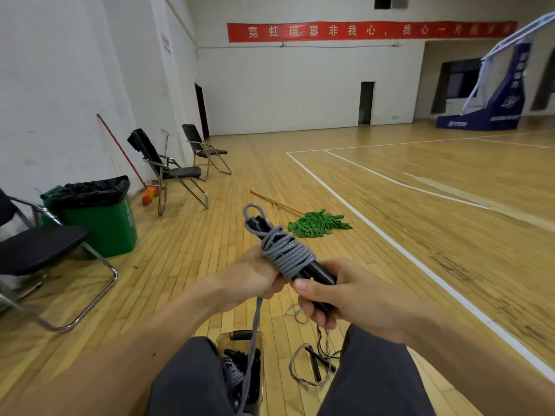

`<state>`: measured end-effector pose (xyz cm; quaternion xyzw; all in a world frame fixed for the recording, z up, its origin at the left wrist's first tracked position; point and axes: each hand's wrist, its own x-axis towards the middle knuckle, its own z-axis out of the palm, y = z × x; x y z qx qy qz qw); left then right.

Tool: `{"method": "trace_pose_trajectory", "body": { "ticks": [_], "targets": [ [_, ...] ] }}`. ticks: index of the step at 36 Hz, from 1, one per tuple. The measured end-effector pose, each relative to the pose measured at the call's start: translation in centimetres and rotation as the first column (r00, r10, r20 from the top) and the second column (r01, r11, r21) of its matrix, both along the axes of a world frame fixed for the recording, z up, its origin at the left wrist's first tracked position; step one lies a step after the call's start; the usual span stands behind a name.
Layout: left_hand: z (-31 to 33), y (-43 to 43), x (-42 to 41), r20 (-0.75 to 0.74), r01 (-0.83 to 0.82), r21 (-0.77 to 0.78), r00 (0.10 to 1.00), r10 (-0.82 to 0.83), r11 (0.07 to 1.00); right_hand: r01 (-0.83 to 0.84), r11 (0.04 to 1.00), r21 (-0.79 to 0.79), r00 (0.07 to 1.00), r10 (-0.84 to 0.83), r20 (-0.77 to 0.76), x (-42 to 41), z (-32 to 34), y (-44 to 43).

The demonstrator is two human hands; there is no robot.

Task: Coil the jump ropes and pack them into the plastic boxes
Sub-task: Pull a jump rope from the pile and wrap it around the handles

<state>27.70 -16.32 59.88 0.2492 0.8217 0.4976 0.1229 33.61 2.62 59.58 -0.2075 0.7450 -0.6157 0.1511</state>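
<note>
A grey jump rope is wound in several turns around its two black handles, held up in front of me. My right hand grips the near end of the handles. My left hand holds the rope at the coil, and the rope's loose tail hangs down from it. Between my knees, on the floor, stands a clear plastic box with coiled ropes and black handles inside. Another jump rope lies loose on the floor to the right of the box.
A green mop with a wooden stick lies on the wooden floor ahead. A green bin with a black bag, folding chairs and a broom stand along the left wall. White court lines run on the right.
</note>
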Motion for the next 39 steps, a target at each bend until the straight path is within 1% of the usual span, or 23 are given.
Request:
{"method": "trace_pose_trajectory", "body": {
  "ticks": [2, 6, 11, 15, 17, 18, 20, 22, 24, 27, 29, 32, 34, 36, 39],
  "targets": [
    [0.8, 0.6, 1.0, 0.034, 0.023, 0.033, 0.999, -0.025, 0.999, 0.048, 0.999, -0.016, 0.998, -0.048, -0.046, -0.3, -0.1, -0.1],
    [0.6, 1.4, 1.6, 0.112, -0.049, 0.063, 0.993, 0.042, 0.997, 0.138, 0.989, -0.062, 0.987, -0.142, -0.074, -1.0, -0.2, 0.0],
    [-0.1, 1.5, 1.6, 0.124, -0.083, 0.042, 0.989, 0.077, 0.996, 0.219, 0.975, -0.043, 0.971, -0.222, -0.090, -1.5, -1.1, 0.2],
    [-1.0, 1.5, 2.0, 0.169, -0.040, 0.011, 0.985, 0.037, 0.999, 0.283, 0.958, -0.051, 0.955, -0.286, -0.076, -2.2, -1.4, 0.9],
    [-1.4, 1.6, 2.1, 0.161, -0.038, -0.030, 0.986, 0.042, 0.999, 0.294, 0.955, -0.029, 0.953, -0.296, -0.069, -2.5, -1.7, 1.2],
    [-1.5, 1.6, 2.2, 0.135, -0.044, -0.065, 0.989, 0.052, 0.997, 0.298, 0.954, -0.014, 0.952, -0.298, -0.071, -2.6, -1.8, 1.2],
    [-1.7, 1.9, 2.3, -0.003, -0.053, -0.175, 0.999, 0.053, 0.983, 0.313, 0.950, 0.016, 0.948, -0.311, -0.072, -2.8, -2.2, 1.2],
    [-1.7, 2.0, 2.4, -0.189, -0.070, -0.332, 0.982, 0.007, 0.941, 0.336, 0.940, 0.051, 0.940, -0.332, -0.076, -3.0, -2.4, 1.1],
    [-1.5, 2.0, 2.5, -0.289, -0.107, -0.439, 0.957, -0.027, 0.892, 0.347, 0.933, 0.093, 0.936, -0.338, -0.099, -3.2, -2.5, 1.0],
    [-0.9, 1.7, 2.4, -0.358, -0.149, -0.543, 0.931, -0.067, 0.826, 0.343, 0.926, 0.157, 0.936, -0.322, -0.146, -3.3, -2.5, 0.9],
    [-0.3, 1.5, 2.5, -0.410, -0.175, -0.618, 0.904, -0.124, 0.766, 0.365, 0.903, 0.226, 0.928, -0.332, -0.172, -3.4, -2.5, 1.2],
    [0.7, 1.2, 2.6, -0.491, -0.234, -0.715, 0.839, -0.235, 0.659, 0.378, 0.860, 0.342, 0.926, -0.347, -0.150, -3.6, -2.8, 1.9],
    [1.4, 1.1, 2.7, -0.526, -0.253, -0.742, 0.794, -0.305, 0.621, 0.324, 0.850, 0.416, 0.945, -0.314, -0.093, -3.5, -2.8, 2.3],
    [1.9, 1.1, 2.7, -0.541, -0.245, -0.757, 0.755, -0.371, 0.605, 0.226, 0.854, 0.468, 0.969, -0.248, -0.015, -3.2, -2.5, 2.6],
    [2.5, 1.3, 2.4, -0.515, -0.183, -0.782, 0.728, -0.453, 0.596, 0.071, 0.830, 0.553, 0.988, -0.135, 0.076, -2.7, -1.8, 2.6]
  ]
}}
